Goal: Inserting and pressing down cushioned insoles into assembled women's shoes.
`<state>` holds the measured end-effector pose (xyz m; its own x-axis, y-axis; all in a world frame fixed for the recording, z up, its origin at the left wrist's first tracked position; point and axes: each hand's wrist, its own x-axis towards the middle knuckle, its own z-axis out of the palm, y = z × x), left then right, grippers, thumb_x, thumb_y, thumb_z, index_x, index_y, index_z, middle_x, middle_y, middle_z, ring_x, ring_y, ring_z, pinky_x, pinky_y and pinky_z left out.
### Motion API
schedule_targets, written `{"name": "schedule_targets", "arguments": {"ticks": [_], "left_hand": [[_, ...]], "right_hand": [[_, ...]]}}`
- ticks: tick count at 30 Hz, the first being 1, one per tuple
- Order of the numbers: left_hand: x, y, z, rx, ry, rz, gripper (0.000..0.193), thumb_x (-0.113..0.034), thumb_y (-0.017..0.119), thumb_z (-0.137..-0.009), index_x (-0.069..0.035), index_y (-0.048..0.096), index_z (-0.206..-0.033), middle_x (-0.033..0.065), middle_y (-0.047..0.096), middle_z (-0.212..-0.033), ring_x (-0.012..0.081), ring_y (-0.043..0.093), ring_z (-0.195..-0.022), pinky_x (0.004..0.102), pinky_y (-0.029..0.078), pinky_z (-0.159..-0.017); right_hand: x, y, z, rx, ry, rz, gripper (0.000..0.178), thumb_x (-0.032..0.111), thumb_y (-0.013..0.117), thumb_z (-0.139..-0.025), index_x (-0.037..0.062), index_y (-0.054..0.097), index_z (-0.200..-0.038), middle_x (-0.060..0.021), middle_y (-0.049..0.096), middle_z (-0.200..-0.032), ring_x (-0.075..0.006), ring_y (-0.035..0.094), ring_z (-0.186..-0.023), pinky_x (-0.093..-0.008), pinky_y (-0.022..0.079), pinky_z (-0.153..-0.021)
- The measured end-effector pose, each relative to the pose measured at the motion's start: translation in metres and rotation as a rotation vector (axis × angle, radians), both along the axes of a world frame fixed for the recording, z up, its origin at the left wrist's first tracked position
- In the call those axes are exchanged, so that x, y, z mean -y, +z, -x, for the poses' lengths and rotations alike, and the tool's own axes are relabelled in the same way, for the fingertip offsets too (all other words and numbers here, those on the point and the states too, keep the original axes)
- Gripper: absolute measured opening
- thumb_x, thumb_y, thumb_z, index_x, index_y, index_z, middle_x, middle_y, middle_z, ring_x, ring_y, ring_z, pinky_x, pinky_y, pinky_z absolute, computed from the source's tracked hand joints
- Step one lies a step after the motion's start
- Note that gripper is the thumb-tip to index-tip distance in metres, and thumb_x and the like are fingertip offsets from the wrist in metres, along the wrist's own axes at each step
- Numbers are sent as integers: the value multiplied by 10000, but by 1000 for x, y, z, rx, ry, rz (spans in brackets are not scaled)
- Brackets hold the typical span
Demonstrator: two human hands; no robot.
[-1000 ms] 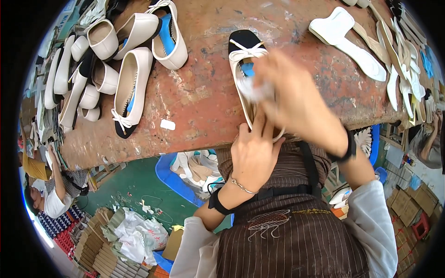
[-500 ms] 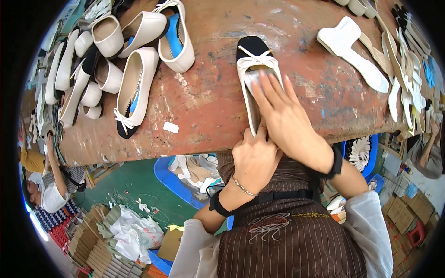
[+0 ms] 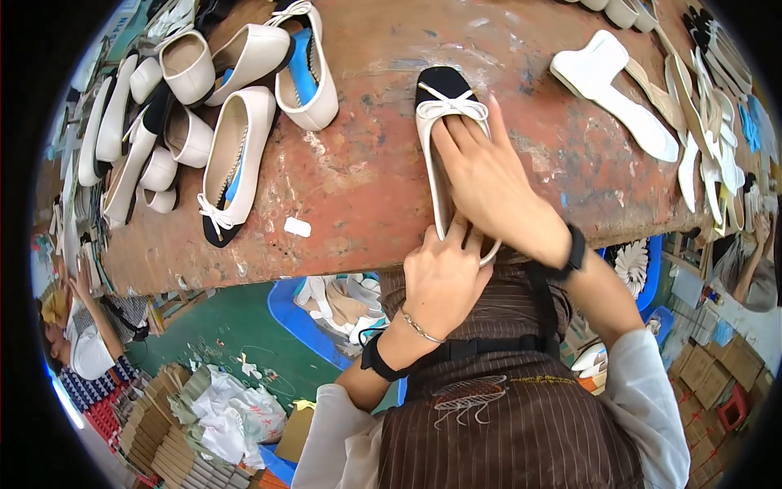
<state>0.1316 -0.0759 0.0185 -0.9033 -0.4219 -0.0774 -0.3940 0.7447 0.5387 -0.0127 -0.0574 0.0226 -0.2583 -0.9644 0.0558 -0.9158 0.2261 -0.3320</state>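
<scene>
A cream ballet flat [image 3: 433,186] with a black toe and a white bow lies near the bench's front edge, toe pointing away from me. My left hand [image 3: 444,275] grips it at the heel end, fingers closed around the rim. My right hand [image 3: 494,178] reaches into the shoe's opening with fingers stretched forward; several fingertips are hidden under the bow, and one finger lies outside along the right side. Most of the insole is covered by this hand. To the left, another matching flat [image 3: 236,155] lies with its toe toward me.
More cream flats [image 3: 306,73] crowd the bench's left. White sole-shaped pieces [image 3: 619,90] lie on the right. A small white tab [image 3: 298,226] sits on the worn reddish bench [image 3: 358,204]. Below stands a blue tub [image 3: 285,314] of insole pieces. Another person [image 3: 90,342] is at far left.
My right hand has slid forward, its fingertips going from over the opening to under the bow. My left hand stays at the heel, its fingers shifted slightly.
</scene>
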Motion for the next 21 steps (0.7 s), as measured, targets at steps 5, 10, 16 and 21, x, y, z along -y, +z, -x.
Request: {"name": "schedule_targets", "arguments": {"ticks": [5,10,16,21], "left_hand": [[0,1,-1,92,12,-57,366,-245,788,-739,-65,728,-1052,99,665,-1131,321,664,-886,409,565,-659],[4,4,1,-9,29,14,324,-247,786,-736,-88,759,-1017,95,669,-1154,298,674,-875,391,563,-661],[39,35,-12,-136,-36,-194,358,-230,818,-717,-37,755,-1012,126,661,-1274,299,700,-895,346,569,-747],[81,76,-10,-273,-33,-346,321,-151,839,-698,5,745,-962,135,686,-1217,292,716,-915,339,564,-771]], "right_hand": [[21,-48,1,-366,-27,26,358,87,532,-848,-52,565,-1177,-235,608,-1169,-340,586,-1152,-662,179,-1160],[15,-20,13,-221,39,-249,424,102,555,-863,-92,599,-1237,-216,682,-1100,-357,630,-1138,-629,153,-1187],[-57,43,126,508,-632,-14,304,86,562,-895,33,732,-1142,-75,743,-823,-100,616,-708,-300,482,-616],[-64,-18,228,-190,-900,-100,616,560,574,-926,-16,670,-1125,-262,710,-958,-433,681,-979,-506,521,-814]]}}
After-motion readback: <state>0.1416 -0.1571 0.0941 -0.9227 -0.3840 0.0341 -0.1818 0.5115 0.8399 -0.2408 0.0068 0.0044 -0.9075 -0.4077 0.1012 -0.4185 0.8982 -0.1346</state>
